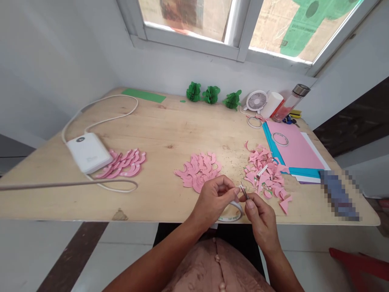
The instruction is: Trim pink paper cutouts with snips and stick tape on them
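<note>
Over the table's front edge, my left hand (217, 198) is closed, pinching the end of a white strip from a roll of tape (230, 217). The roll hangs just below the fingers, partly hidden by them. Close on the right, my right hand (261, 215) is wrapped round a pair of small scissors (244, 192), whose dark pointed blades meet the strip at the left fingertips. Their handles are hidden in the palm. Beyond my left hand lies a pile of curved pink paper pieces (194, 168). Pink paper scraps (263, 166) are heaped beyond my right hand.
At left, a white power bank (88, 152) with a cable sits beside pink pieces with white tape bits (129, 164). Green paper balls (212, 94), a small fan (257, 100) and a bottle (291, 102) stand at the back. Coloured sheets (299, 148) lie at right.
</note>
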Available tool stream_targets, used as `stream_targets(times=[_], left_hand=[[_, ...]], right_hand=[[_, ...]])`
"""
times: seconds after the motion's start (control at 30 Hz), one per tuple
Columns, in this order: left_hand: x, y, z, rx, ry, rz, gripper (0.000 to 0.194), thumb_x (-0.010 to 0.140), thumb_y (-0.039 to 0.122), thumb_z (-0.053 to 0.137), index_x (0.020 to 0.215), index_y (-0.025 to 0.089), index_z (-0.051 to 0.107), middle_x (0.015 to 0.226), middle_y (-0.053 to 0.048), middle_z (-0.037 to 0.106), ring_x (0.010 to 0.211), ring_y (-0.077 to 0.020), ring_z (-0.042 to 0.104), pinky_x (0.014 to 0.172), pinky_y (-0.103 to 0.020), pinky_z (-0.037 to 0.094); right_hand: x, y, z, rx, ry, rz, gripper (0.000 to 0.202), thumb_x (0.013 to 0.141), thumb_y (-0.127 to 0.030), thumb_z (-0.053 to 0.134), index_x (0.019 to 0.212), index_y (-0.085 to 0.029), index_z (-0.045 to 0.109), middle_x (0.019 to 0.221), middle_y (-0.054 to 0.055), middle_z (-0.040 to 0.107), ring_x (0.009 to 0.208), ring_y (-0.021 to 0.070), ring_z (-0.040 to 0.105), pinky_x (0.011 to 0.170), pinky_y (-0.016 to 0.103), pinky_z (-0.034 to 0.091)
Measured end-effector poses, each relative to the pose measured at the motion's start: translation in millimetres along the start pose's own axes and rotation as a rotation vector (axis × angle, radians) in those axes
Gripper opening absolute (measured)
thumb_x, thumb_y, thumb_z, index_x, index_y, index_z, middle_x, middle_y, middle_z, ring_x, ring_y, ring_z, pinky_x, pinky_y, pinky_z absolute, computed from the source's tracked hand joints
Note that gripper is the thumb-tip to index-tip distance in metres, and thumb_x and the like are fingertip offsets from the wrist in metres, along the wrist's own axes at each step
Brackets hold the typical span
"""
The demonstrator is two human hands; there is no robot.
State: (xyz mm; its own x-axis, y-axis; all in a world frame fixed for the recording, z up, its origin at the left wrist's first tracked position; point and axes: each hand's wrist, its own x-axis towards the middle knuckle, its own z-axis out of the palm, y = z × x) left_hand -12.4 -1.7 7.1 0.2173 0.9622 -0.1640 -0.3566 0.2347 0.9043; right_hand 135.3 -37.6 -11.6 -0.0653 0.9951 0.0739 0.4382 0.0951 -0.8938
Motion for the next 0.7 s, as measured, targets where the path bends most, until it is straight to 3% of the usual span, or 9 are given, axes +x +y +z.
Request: stream_targets(times=[0.37,0.7], left_hand=[[-0.9,-1.2,0.0,-0.032,-0.023,-0.028,0.022,0.068,0.030,0.072,0.065,0.014,0.057,0.059,0.000,0.063,0.057,-0.0110,0.058,0.059,-0.022,0.047],[-0.9,-1.0,-0.1,-0.018,-0.040,-0.057,0.022,0.069,0.031,0.072,0.065,0.014,0.057,0.060,-0.001,0.064,0.057,-0.0116,0.058,0.058,-0.022,0.047]], right_hand=[[1.5,2.6,-0.1,0.012,-0.018,0.002,0.036,0.089,-0.044,0.042,0.075,-0.016,0.060,0.058,-0.003,0.043,0.051,0.0103,0.037,0.047,0.023,0.027],[2.2,5.3,-1.4,0.023,-0.038,-0.006,0.035,0.089,-0.043,0.043,0.074,-0.017,0.059,0.070,0.001,0.057,0.063,0.0136,0.049,0.055,0.024,0.036]])
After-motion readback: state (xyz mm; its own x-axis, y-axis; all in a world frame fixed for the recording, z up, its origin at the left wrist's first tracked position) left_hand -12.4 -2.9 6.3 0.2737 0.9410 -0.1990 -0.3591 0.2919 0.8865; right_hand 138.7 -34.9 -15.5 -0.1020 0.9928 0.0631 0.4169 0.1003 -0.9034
